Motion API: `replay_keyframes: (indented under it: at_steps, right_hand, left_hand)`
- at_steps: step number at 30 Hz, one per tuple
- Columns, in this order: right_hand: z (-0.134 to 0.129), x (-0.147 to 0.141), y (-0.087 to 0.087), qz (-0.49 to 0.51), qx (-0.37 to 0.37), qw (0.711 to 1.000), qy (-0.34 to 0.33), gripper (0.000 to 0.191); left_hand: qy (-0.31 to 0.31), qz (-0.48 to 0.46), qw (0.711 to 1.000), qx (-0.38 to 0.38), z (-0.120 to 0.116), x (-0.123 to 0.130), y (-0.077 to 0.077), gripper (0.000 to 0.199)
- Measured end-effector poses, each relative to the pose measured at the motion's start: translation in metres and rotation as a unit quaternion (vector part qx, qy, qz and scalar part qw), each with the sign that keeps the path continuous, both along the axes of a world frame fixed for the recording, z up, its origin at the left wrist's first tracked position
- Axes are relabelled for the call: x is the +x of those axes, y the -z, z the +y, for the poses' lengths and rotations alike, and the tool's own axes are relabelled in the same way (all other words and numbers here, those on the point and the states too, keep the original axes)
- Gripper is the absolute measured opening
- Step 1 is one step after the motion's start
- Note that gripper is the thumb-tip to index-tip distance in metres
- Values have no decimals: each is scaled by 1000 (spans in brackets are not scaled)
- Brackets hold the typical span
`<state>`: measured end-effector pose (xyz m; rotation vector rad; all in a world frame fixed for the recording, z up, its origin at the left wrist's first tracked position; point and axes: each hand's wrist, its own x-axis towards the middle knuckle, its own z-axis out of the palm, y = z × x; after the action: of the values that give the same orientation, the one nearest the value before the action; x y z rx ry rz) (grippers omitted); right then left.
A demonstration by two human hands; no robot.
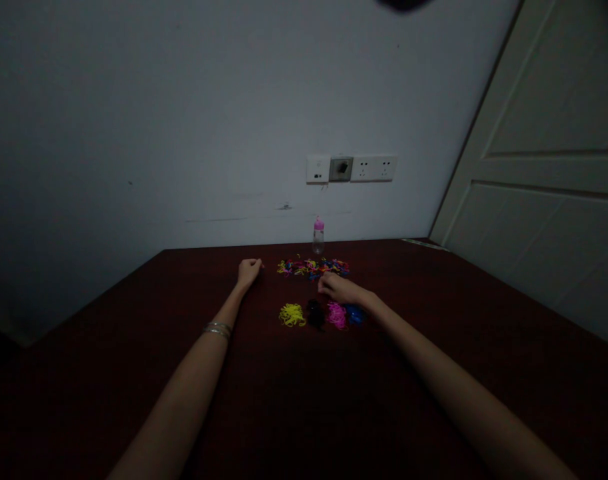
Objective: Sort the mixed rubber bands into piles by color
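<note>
On the dark red table lies a row of mixed coloured bands. Nearer to me are separate piles: yellow, black, pink and blue. My right hand is between the mixed row and the pink pile, its fingers closed together; anything in them is too small to make out. My left hand rests curled on the table, left of the mixed row, and whatever its fingers may hold is hidden.
A small clear bottle with a pink top stands behind the mixed row, close to the wall. Sockets and a switch are on the wall above. A pale panelled door is at the right. The table extends towards me.
</note>
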<state>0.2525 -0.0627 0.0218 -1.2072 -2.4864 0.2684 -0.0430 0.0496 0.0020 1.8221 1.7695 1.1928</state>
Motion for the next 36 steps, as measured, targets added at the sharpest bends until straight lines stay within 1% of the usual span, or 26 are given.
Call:
replay_keyframes:
  at_steps: [3,6,8,11,13,16,18,20,22,24,26,27,28,30,32,33,36]
  right_hand:
    - [3,11,-12,38,-8,999,11,14]
    - [4,36,-31,63,-48,996,47,16]
    - [4,58,-42,50,-117,990,56,16]
    - [3,88,-52,16,-238,968,83,14]
    - [1,99,-55,-8,-303,948,93,14]
    - [-3,103,-55,-21,-378,922,87,19]
    - [-5,100,-53,-24,-408,910,78,21]
    - [-6,99,-51,-29,-422,903,77,20]
    - [-5,100,-48,-27,-426,900,86,22]
    - [-2,103,-45,0,-409,907,97,24]
    - [1,108,-40,52,-369,922,108,27]
    - [3,110,-36,85,-339,930,114,28]
    - [4,112,-32,119,-304,937,121,29]
    - [7,114,-22,181,-240,943,144,33]
    - [9,114,-11,227,-192,938,176,37]
    - [10,115,-5,242,-177,935,192,38]
    - [12,118,9,268,-136,927,224,40]
  left_hand:
    - [0,-2,1000,-3,-1,0,-1,33]
    - [-6,3,1000,-10,-1,1,-1,34]
    - [-7,11,1000,-13,-1,1,-1,33]
    - [-10,20,1000,-12,-1,3,-3,34]
    - [-18,20,1000,-6,-2,4,-5,34]
    - [-26,15,999,15,-4,6,-7,34]
    - [-27,12,999,31,-5,6,-7,34]
    - [-27,11,999,42,-7,7,-7,34]
    - [-27,10,999,46,-8,8,-8,33]
    - [-30,9,998,49,-10,10,-11,32]
    - [-18,7,998,55,-11,16,-17,33]
    - [0,9,998,57,-13,21,-21,33]
    - [30,13,998,54,-14,26,-25,34]
    - [120,34,992,31,-19,41,-34,33]
    - [221,68,973,-7,-26,60,-41,30]
    - [260,93,961,-20,-31,70,-43,29]
    - [327,170,929,-17,-48,99,-44,25]
